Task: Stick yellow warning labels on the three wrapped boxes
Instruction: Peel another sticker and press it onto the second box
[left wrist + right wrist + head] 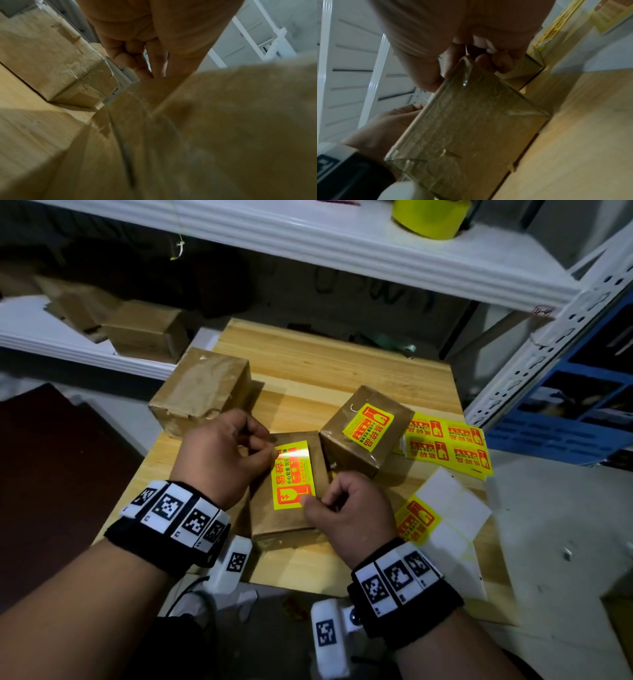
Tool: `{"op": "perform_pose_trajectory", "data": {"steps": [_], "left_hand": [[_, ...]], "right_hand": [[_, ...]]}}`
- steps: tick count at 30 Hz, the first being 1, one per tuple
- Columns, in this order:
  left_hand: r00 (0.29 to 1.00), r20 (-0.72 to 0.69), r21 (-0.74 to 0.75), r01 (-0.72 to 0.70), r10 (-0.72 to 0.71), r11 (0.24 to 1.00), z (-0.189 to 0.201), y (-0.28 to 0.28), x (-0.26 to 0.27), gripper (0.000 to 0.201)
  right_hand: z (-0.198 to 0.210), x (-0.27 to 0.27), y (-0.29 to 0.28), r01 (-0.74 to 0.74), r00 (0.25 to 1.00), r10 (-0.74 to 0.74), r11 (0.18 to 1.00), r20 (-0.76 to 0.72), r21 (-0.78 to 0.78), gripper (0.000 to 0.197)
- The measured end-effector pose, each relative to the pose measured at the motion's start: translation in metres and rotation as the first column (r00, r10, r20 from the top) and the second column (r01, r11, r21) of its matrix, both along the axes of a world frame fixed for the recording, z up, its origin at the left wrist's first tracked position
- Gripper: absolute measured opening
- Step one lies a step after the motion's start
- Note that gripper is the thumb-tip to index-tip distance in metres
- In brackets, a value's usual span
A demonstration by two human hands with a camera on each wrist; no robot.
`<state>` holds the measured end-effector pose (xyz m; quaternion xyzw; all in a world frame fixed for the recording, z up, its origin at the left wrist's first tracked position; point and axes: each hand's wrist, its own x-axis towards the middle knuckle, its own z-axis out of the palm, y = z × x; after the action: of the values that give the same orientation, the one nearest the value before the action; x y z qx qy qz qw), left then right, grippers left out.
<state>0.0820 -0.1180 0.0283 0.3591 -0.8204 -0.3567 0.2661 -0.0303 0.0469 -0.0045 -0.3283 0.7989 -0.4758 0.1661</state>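
The head view is showing three wrapped brown boxes sitting on the wooden counter (342, 364). The near box (284, 515) is lying between the two hands, and a yellow warning label (293, 474) is lying along its top face. The left hand (219, 453) is curling its fingers and pinching the label's far left corner, while the right hand (349, 508) is curling in the same way and pinching the near right corner. Just beside the near box, to the right, the second box (363, 436) is standing tilted with a label (370, 426) already stuck on its top. The third box (202, 388) is sitting well back on the left with its visible faces bare.

Only the head view is showing the yellow label sheet (448, 443) lying to the right of the second box, the white backing paper (452, 508) nearer the counter's edge with one more label (416, 520) on it, and a yellow tape roll (428, 217) on the shelf above.

The left wrist view is showing none of the yellow label: it is giving the underside of the curled fingers (126, 59) above the blurred box wrapping, with the bare third box (56, 65) off to the left. The right wrist view is showing the near box's wrinkled side wrapping (467, 128), the curled fingertips (494, 60) at its top edge, and a yellow strip, blurred, at the upper right.
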Motion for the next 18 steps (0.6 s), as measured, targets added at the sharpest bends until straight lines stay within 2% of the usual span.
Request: {"op": "perform_pose_trajectory", "data": {"steps": [3,7,9,10,12,14,15,18], "left_hand": [[1.0,-0.016,-0.041,-0.024,0.023,0.999,0.0,0.001,0.0,0.028],[0.999,-0.007,-0.048,-0.034,0.034,0.998,-0.004,-0.005,0.003,0.038],[1.0,-0.009,0.017,0.002,-0.002,1.0,-0.006,-0.004,0.003,0.044],[0.999,-0.012,0.087,0.031,-0.03,0.996,-0.007,-0.003,0.004,0.054],[0.993,0.001,0.258,0.117,-0.121,0.959,-0.008,-0.001,0.004,0.089],[0.977,0.056,0.29,0.18,-0.204,0.94,-0.009,-0.003,0.003,0.126],[0.971,0.088,0.268,0.192,-0.222,0.944,-0.01,-0.004,0.002,0.131],[0.971,0.147,0.24,0.149,-0.188,0.959,-0.009,-0.006,-0.004,0.11]], "right_hand": [[-0.003,-0.001,0.002,0.014,0.997,-0.016,1.0,0.079,0.022,0.042],[-0.005,0.001,0.004,0.02,0.994,-0.019,1.0,0.108,-0.01,0.037],[-0.007,0.002,0.004,0.029,0.994,-0.025,0.999,0.106,-0.035,0.035],[-0.008,0.002,0.005,0.03,0.993,-0.025,0.998,0.113,-0.047,0.034],[-0.011,0.002,0.006,0.011,0.992,-0.002,0.998,0.128,-0.065,0.031],[-0.012,0.001,0.006,-0.02,0.989,0.032,0.996,0.144,-0.082,0.028],[-0.014,0.0,0.006,-0.031,0.988,0.045,0.995,0.149,-0.096,0.027],[-0.015,-0.004,0.005,-0.064,0.98,0.086,0.99,0.178,-0.129,0.027]]}}
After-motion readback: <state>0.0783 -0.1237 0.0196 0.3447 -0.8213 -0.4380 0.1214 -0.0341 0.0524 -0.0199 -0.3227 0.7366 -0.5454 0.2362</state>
